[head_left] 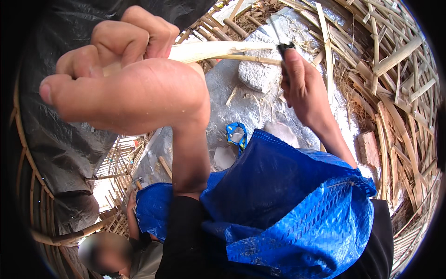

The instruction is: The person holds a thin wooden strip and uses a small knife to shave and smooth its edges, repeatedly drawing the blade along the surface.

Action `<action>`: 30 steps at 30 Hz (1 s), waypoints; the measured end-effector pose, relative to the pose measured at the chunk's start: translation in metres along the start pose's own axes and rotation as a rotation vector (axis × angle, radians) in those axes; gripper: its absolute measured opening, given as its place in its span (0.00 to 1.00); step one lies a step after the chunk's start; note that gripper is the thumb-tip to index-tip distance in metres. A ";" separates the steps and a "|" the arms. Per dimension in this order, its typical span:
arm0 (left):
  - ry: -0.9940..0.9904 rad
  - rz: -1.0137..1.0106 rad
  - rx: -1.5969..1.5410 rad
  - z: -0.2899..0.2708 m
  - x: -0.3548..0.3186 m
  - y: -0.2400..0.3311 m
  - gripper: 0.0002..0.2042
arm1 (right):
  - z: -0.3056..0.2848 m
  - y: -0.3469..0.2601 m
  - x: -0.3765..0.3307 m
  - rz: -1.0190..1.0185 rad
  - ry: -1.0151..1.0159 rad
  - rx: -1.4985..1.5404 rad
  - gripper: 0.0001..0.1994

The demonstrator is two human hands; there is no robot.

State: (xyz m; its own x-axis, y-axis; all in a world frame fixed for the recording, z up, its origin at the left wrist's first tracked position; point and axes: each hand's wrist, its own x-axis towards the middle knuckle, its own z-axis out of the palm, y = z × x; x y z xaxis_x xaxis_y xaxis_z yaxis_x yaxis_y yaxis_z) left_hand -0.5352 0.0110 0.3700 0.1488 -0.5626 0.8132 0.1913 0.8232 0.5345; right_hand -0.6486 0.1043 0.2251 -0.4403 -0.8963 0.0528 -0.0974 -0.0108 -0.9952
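Observation:
Large and close at the upper left, my left hand (130, 88) is curled round one end of a pale split bamboo strip (209, 50). The strip stretches rightward to my right hand (302, 88), which grips a knife (285, 45) by its dark handle. Its blade points up and slightly left, beside the strip's far end. A thinner, yellower edge of bamboo (251, 58) runs just below, reaching the right-hand fingers. Whether it is split off from the wider strip I cannot tell. Blue woven plastic sheeting (297, 204) covers my lap.
A whitish stone block (260, 76) lies on a grey ground sheet (213, 97), near a small blue-and-yellow item (237, 135). Bamboo strips (395, 60) heap along the right, with a brick (368, 148). Black plastic (46, 83) hangs left. Another person (146, 260) sits at lower left.

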 end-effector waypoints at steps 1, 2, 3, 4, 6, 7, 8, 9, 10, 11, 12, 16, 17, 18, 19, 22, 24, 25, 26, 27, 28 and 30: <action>-0.016 -0.003 -0.013 0.004 -0.002 -0.003 0.18 | 0.001 -0.019 -0.005 -0.044 -0.048 0.008 0.26; -0.032 0.002 -0.013 0.005 -0.003 -0.004 0.18 | 0.004 -0.030 -0.007 -0.075 -0.144 -0.049 0.25; -0.011 0.010 -0.010 0.009 -0.003 -0.001 0.17 | 0.011 -0.035 -0.008 -0.125 -0.171 -0.121 0.24; -0.005 0.013 -0.008 0.009 -0.002 0.000 0.17 | 0.017 -0.025 -0.005 -0.110 -0.136 -0.209 0.24; -0.052 -0.013 -0.080 0.000 0.001 -0.001 0.17 | 0.024 -0.013 -0.003 -0.114 -0.094 -0.194 0.25; -0.076 -0.032 -0.108 -0.005 0.001 -0.002 0.17 | 0.025 -0.012 0.000 -0.132 -0.101 -0.167 0.25; -0.102 -0.048 -0.144 -0.009 0.002 -0.004 0.17 | 0.025 -0.012 0.002 -0.150 -0.108 -0.139 0.25; -0.119 -0.045 -0.105 -0.007 0.004 -0.005 0.17 | 0.025 -0.013 0.004 -0.164 -0.059 -0.226 0.25; -0.126 -0.044 -0.086 -0.010 0.006 -0.005 0.17 | 0.026 -0.010 0.006 -0.162 -0.063 -0.228 0.25; -0.132 -0.043 -0.065 -0.013 0.008 -0.007 0.17 | 0.027 -0.003 0.006 -0.149 0.012 -0.297 0.25; -0.222 -0.100 -0.188 -0.029 0.018 -0.002 0.17 | 0.031 0.003 0.006 -0.147 0.078 -0.354 0.25; -0.485 -0.185 -0.487 -0.037 0.017 -0.008 0.15 | 0.004 0.110 0.006 0.024 0.148 -0.542 0.31; -0.504 -0.162 -0.556 -0.033 0.023 -0.014 0.14 | -0.009 0.107 0.010 0.089 0.095 -0.392 0.32; -0.367 -0.145 -0.429 -0.034 0.022 -0.016 0.14 | -0.007 0.083 0.006 0.190 0.002 -0.216 0.32; -0.241 -0.149 -0.325 -0.024 0.022 -0.015 0.13 | -0.010 0.059 0.007 0.349 -0.032 -0.023 0.30; -0.018 -0.035 -0.034 -0.002 0.013 -0.010 0.14 | 0.015 0.001 0.011 0.200 -0.170 0.262 0.29; -0.006 -0.001 0.040 -0.006 0.019 -0.014 0.15 | 0.027 -0.016 0.008 0.113 -0.302 0.297 0.28; -0.118 -0.085 -0.174 -0.012 0.025 -0.016 0.17 | 0.029 -0.016 0.009 0.196 -0.325 0.383 0.28; -0.165 -0.134 -0.285 -0.013 0.027 -0.021 0.19 | 0.028 -0.018 0.012 0.183 -0.325 0.387 0.28; -0.193 -0.181 -0.385 -0.016 0.029 -0.020 0.21 | 0.027 -0.023 0.014 0.212 -0.299 0.368 0.29; -0.248 -0.129 -0.340 -0.020 0.036 -0.024 0.21 | 0.027 -0.031 0.015 0.242 -0.272 0.348 0.29; -0.257 -0.101 -0.227 -0.012 0.046 -0.035 0.20 | 0.020 -0.052 0.016 0.310 -0.133 0.425 0.30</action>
State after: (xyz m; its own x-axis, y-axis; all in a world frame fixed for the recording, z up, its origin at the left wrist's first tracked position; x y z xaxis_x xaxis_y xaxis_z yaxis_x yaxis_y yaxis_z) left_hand -0.5231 -0.0447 0.3856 -0.1249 -0.5792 0.8056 0.4076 0.7103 0.5739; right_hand -0.6321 0.0819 0.2761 -0.2716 -0.9341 -0.2319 0.4012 0.1092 -0.9095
